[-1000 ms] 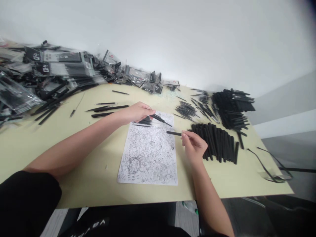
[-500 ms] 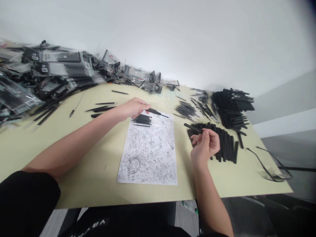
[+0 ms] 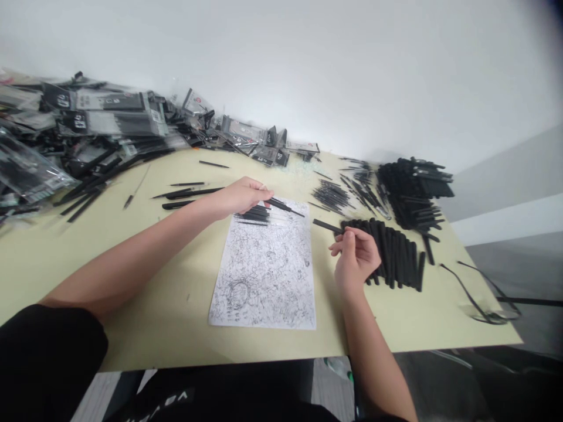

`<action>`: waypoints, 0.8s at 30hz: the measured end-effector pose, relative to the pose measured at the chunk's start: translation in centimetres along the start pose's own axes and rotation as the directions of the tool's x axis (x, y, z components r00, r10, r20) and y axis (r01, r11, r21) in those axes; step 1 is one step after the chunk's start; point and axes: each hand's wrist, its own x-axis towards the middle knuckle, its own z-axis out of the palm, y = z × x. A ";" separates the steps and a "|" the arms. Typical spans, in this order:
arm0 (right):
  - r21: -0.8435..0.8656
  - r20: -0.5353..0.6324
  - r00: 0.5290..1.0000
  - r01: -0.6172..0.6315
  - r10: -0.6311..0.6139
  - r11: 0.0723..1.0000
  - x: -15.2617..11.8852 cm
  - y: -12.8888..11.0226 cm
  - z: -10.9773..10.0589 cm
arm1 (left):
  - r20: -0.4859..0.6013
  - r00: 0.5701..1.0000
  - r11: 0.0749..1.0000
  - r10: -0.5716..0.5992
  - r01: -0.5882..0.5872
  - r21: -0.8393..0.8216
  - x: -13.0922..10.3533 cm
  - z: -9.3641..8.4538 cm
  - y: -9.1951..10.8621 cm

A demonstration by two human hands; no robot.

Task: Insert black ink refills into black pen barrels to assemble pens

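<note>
At centre frame my left hand (image 3: 241,196) pinches a thin black pen refill (image 3: 285,207) over the scribbled paper (image 3: 266,269). Right of centre, my right hand (image 3: 355,258) grips a black pen barrel (image 3: 326,225) in its fingers, beside the barrel pile (image 3: 393,252) on the desk (image 3: 176,305).

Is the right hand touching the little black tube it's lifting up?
Touching. The head view shows the right hand pinching one end of the black tube between its fingertips, above the table.
</note>
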 end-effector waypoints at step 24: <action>0.059 0.278 0.960 0.002 -0.019 0.998 -0.3 0.4 -0.5 | 0.031 0.998 0.998 0.053 -0.055 0.041 -1.1 1.8 0.5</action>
